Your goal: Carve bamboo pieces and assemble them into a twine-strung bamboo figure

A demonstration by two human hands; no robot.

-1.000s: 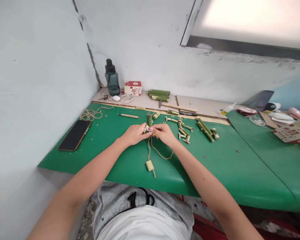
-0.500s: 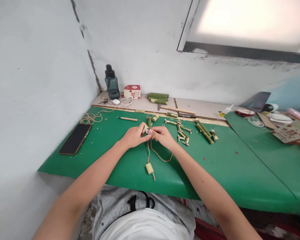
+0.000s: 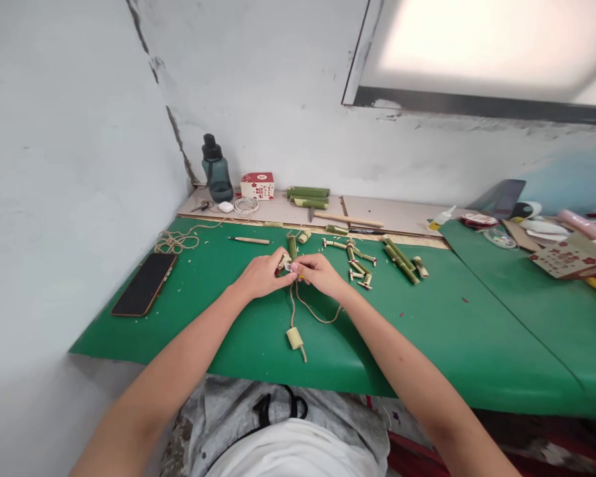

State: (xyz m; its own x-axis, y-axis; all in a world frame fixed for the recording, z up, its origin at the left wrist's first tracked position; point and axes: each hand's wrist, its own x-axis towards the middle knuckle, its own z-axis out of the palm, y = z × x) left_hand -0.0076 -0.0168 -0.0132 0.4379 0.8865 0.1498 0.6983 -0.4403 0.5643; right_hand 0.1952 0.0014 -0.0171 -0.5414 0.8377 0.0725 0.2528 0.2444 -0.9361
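My left hand (image 3: 263,275) is closed on a small pale bamboo piece (image 3: 283,262) above the green table. Touching it from the right, my right hand (image 3: 318,273) pinches a small tool with a bit of yellow showing; its tip is partly hidden by the fingers. A green bamboo tube (image 3: 293,248) stands just behind the hands. Twine (image 3: 322,320) hangs from below the hands and loops on the table. One strand passes through a pale bamboo bead (image 3: 295,338) near the front edge. To the right lies a jointed bamboo figure (image 3: 351,252).
A phone (image 3: 144,284) and tangled twine (image 3: 173,242) lie left. A pencil-like tool (image 3: 249,240), bamboo sticks (image 3: 400,260) and a hammer (image 3: 347,218) lie farther back. A bottle (image 3: 218,173) and a box (image 3: 257,186) stand by the wall; a glue bottle (image 3: 442,218) is right.
The view has shifted slightly, so most things appear a little farther left. Both hands keep nearly the same hold and place over the table.
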